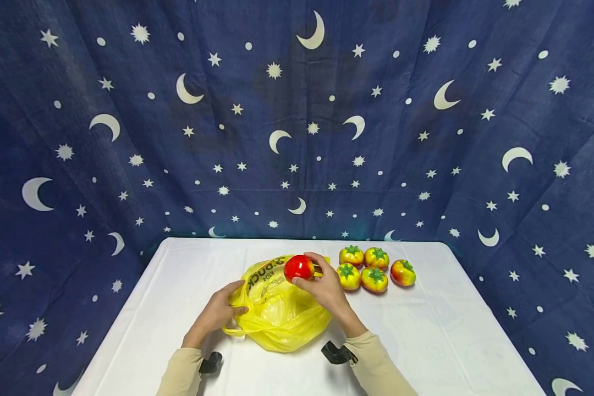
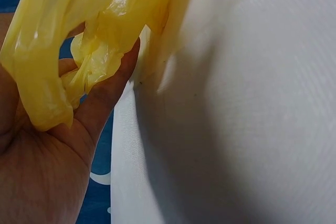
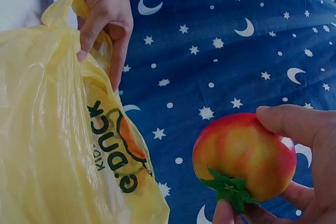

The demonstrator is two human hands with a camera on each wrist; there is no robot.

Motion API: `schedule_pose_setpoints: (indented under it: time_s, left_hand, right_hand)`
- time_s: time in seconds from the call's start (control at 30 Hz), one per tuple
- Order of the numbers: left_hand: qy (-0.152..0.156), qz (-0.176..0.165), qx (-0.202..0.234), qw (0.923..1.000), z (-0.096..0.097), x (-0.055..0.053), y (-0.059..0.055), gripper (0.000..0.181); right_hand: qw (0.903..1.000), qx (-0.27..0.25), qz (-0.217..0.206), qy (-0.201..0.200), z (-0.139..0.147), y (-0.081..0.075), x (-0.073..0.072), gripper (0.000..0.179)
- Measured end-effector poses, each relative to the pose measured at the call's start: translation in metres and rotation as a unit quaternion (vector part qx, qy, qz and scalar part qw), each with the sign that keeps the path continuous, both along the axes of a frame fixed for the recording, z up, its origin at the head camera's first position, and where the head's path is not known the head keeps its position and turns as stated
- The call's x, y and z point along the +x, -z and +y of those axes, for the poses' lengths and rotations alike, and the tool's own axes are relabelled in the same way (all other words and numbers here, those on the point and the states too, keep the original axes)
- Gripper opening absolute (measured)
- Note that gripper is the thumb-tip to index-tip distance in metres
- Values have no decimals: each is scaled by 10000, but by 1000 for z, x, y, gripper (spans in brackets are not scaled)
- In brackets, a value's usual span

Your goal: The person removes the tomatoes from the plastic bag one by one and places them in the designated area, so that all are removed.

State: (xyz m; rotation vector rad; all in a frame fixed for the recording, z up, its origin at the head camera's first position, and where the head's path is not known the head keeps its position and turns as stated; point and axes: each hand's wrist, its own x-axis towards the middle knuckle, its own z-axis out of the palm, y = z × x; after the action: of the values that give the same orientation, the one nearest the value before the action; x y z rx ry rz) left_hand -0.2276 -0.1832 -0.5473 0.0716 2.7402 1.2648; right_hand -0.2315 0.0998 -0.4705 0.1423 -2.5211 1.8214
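Note:
My right hand (image 1: 328, 287) holds a shiny red and yellow toy tomato (image 1: 299, 268) between thumb and fingers, above the yellow plastic bag (image 1: 289, 333). In the right wrist view the tomato's green leafy top (image 3: 231, 188) faces down, with fingertips beside it. My left hand (image 1: 218, 311) grips the bag's left edge, thumb on the near side and fingers behind. Crumpled yellow plastic (image 2: 97, 59) lies between its thumb and fingers in the left wrist view. The bag's mouth gapes, showing its inner side with reversed printing.
Several more toy tomatoes with green tops stand right of the bag, one redder tomato (image 1: 403, 273) set slightly apart. A white cloth covers the table (image 1: 440, 330). Behind it hangs a dark blue curtain (image 1: 297, 110) with moons and stars.

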Motion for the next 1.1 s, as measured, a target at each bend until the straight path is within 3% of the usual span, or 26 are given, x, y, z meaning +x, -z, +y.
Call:
schedule_pose_setpoints:
  time_s: [0.53, 1.1]
  left_hand:
    - [13, 0, 8, 10000, -2, 0, 0, 75]
    - [2, -8, -11, 10000, -3, -1, 2, 74]
  right_hand:
    - [9996, -257, -66, 36, 19, 2, 3, 66]
    - [9991, 94, -124, 399, 44, 12, 3, 66]
